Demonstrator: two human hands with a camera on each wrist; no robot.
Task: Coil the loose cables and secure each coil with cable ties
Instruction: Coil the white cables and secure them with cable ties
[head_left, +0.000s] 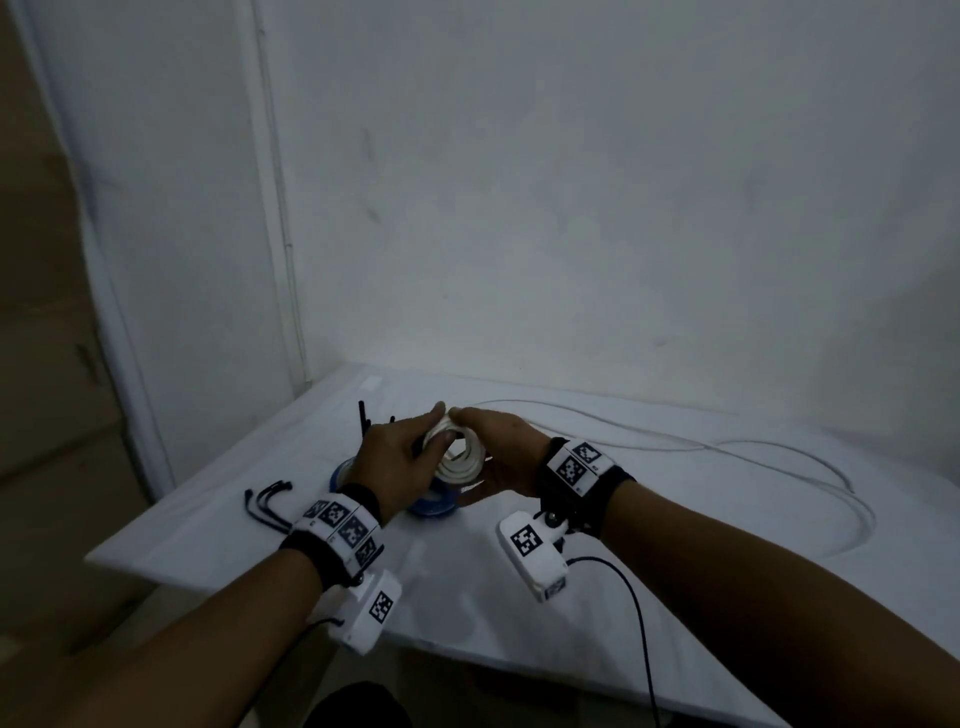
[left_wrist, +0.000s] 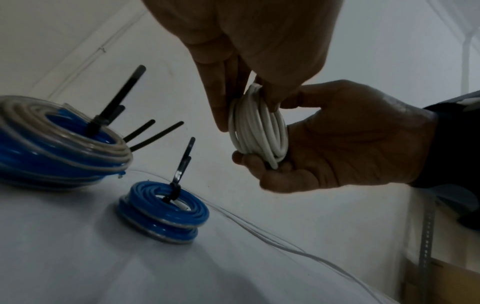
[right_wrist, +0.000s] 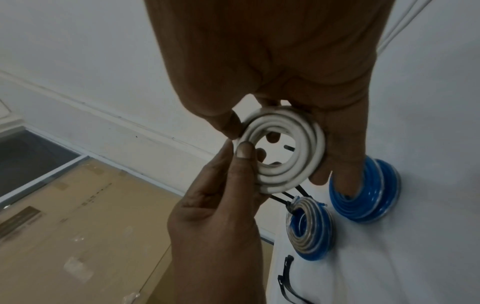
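A small white cable coil (head_left: 457, 460) is held above the table between both hands. My left hand (head_left: 441, 423) pinches its left rim, thumb on the front face (right_wrist: 242, 151) and fingers behind (left_wrist: 221, 115). My right hand (head_left: 498, 441) cups the coil (left_wrist: 259, 127) from the right, fingers curled round its rim (right_wrist: 280, 150). A thin dark strip (left_wrist: 239, 82) shows between the left fingers; I cannot tell what it is. The coil's loose white tail (head_left: 727, 449) trails over the table to the right.
Two blue coils bound with black ties sit on the white table (head_left: 675, 545) under the hands, a larger coil (left_wrist: 59, 142) and a smaller coil (left_wrist: 163, 214). Loose black cable ties (head_left: 265, 501) lie near the left edge. Cardboard boxes (right_wrist: 78, 226) stand beyond that edge.
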